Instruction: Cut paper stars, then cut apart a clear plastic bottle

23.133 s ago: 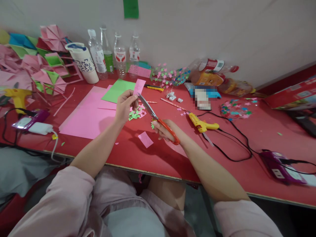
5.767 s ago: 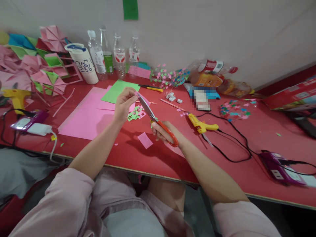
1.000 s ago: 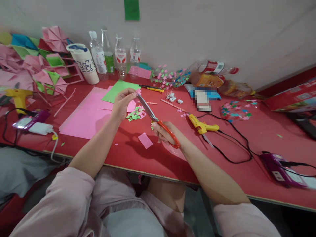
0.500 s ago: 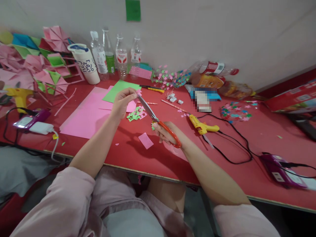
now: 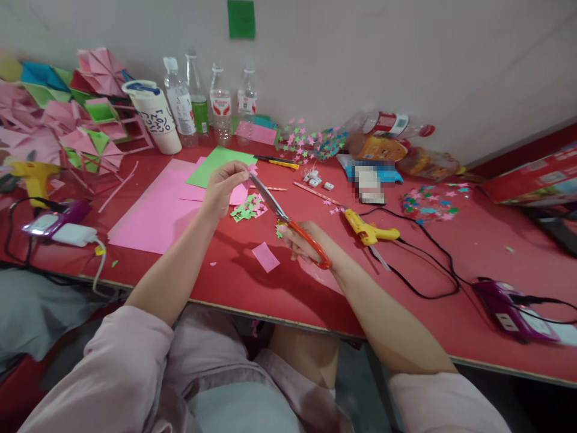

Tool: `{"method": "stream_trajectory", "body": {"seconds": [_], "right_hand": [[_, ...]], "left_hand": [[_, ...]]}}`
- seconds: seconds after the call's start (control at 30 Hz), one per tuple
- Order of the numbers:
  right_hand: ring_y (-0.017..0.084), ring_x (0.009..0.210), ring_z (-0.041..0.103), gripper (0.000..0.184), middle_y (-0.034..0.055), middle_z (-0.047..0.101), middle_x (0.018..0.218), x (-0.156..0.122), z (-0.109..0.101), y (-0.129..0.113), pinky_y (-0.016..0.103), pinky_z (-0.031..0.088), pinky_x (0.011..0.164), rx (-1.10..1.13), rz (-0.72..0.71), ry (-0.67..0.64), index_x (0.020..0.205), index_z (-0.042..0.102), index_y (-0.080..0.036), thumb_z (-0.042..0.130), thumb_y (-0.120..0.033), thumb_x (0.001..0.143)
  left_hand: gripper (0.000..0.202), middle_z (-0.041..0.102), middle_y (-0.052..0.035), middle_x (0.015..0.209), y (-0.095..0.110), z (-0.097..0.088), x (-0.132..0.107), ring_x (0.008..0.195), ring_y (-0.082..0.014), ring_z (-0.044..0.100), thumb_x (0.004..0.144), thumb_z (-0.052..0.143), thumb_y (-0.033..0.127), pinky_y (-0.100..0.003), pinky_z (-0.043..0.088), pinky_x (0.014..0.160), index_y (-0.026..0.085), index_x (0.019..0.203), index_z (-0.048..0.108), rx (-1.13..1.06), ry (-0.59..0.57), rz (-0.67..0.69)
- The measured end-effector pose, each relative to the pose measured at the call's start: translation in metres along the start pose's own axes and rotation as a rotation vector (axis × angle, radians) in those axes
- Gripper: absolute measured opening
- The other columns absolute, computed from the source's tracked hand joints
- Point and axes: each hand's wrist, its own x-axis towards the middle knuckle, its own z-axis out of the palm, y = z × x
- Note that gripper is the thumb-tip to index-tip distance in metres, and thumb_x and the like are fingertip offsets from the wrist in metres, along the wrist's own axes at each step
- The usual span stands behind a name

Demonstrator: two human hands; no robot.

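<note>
My left hand (image 5: 222, 187) pinches a tiny pink paper piece (image 5: 253, 169) above the red table (image 5: 451, 252). My right hand (image 5: 300, 240) grips orange-handled scissors (image 5: 288, 219), fingers through the loops, with the blade tips at the pink piece. A pile of small green and pink cut-outs (image 5: 247, 207) lies just below the blades. A pink paper rectangle (image 5: 265, 257) lies flat near my right wrist. Large pink sheets (image 5: 157, 210) and a green sheet (image 5: 214, 165) lie under my left hand.
A yellow glue gun (image 5: 367, 227) with a black cord lies right of the scissors. Several bottles (image 5: 211, 102) and a white cup (image 5: 155, 114) stand by the wall. Folded paper flowers (image 5: 67, 114) crowd the left. Purple power strips (image 5: 514, 304) sit at both ends.
Since 23 seconds ago the tall pink strip in my left hand has shrunk to a tiny piece. Over the last second the hands and scissors barely moved.
</note>
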Motion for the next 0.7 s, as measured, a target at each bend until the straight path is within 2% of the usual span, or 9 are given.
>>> {"method": "stream_trajectory", "body": {"seconds": [0.2, 0.4, 0.7], "right_hand": [[0.008, 0.033, 0.042, 0.052, -0.0091, 0.033, 0.034, 0.0, 0.005, 0.003, 0.021, 0.037, 0.036, 0.092, -0.025, 0.008, 0.061, 0.047, -0.022, 0.054, -0.071, 0.077], [0.008, 0.03, 0.038, 0.05, -0.0089, 0.033, 0.033, 0.002, 0.008, 0.009, 0.022, 0.044, 0.039, 0.112, -0.042, -0.021, 0.06, 0.047, -0.022, 0.048, -0.066, 0.084], [0.006, 0.029, 0.036, 0.047, -0.009, 0.035, 0.034, 0.004, 0.005, 0.01, 0.022, 0.044, 0.041, 0.1, -0.012, -0.004, 0.062, 0.049, -0.02, 0.053, -0.062, 0.083]], "left_hand": [[0.007, 0.056, 0.0031, 0.065, -0.006, 0.001, -0.003, 0.062, -0.0071, 0.049, 0.071, 0.065, 0.017, -0.021, 0.039, 0.062, 0.019, 0.064, 0.063, 0.017, -0.002, 0.051], [0.011, 0.051, 0.0034, 0.063, -0.009, 0.008, -0.008, 0.062, -0.007, 0.047, 0.079, 0.061, 0.017, -0.021, 0.04, 0.063, 0.018, 0.068, 0.061, 0.005, 0.004, 0.088], [0.011, 0.052, 0.003, 0.063, -0.004, 0.01, -0.009, 0.061, -0.0074, 0.047, 0.073, 0.06, 0.011, -0.021, 0.04, 0.062, 0.018, 0.064, 0.06, 0.023, 0.012, 0.033]]}}
